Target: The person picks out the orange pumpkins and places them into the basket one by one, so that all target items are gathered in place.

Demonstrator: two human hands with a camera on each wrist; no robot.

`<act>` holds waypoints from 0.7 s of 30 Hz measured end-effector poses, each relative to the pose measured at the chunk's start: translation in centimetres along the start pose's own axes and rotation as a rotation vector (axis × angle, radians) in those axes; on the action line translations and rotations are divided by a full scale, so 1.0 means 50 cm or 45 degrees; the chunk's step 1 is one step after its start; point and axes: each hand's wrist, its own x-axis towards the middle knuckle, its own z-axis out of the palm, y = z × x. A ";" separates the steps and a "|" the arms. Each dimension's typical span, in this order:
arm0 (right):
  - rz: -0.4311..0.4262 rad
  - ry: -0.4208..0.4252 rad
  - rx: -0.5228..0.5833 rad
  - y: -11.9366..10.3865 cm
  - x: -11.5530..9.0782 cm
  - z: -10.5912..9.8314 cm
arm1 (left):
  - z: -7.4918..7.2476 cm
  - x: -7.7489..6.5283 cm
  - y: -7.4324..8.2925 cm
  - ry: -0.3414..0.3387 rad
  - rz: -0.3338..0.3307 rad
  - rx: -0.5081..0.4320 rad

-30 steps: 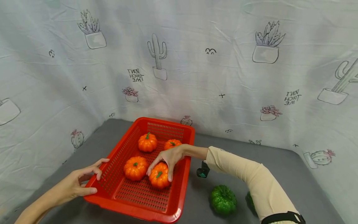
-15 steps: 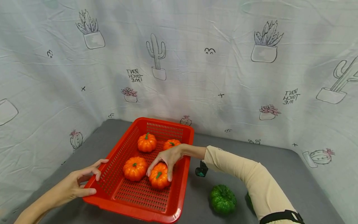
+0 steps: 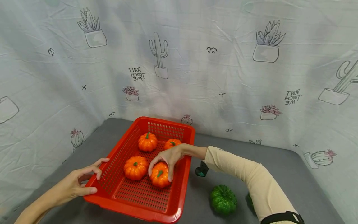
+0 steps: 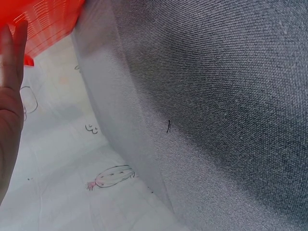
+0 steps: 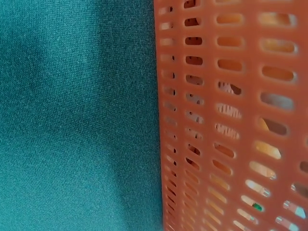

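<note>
My left hand (image 3: 68, 188) grips the near left corner of a red plastic basket (image 3: 126, 211), thumb at the front and fingers over the side rim. Inside, my right hand (image 3: 170, 155) reaches over the right rim and holds a small orange pumpkin (image 3: 160, 181) between thumb and fingers. Beside it lies another orange pumpkin (image 3: 135, 168); farther back are a third pumpkin (image 3: 147, 142) and one partly covered by the hand (image 3: 173, 142). In the right wrist view the slotted basket wall (image 5: 207, 108) hides the right hand.
On the grey table (image 3: 279, 165), right of the basket, sits a green pumpkin (image 3: 223, 200). A second green one (image 3: 250, 201) is mostly hidden by the right sleeve (image 3: 246, 174). A white curtain (image 3: 195, 71) with cactus drawings hangs behind and at both sides.
The right hand and its orange pumpkin have shifted very slightly to the right. The left hand keeps its hold on the basket corner.
</note>
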 end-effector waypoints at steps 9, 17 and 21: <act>0.011 -0.009 -0.022 0.000 0.004 0.001 | 0.001 -0.001 -0.006 0.001 0.011 -0.021; 0.026 -0.013 -0.040 0.005 0.005 -0.001 | 0.000 0.001 -0.002 0.016 0.001 0.049; 0.028 -0.002 -0.074 0.004 0.006 -0.003 | -0.002 0.001 -0.001 0.023 0.001 0.082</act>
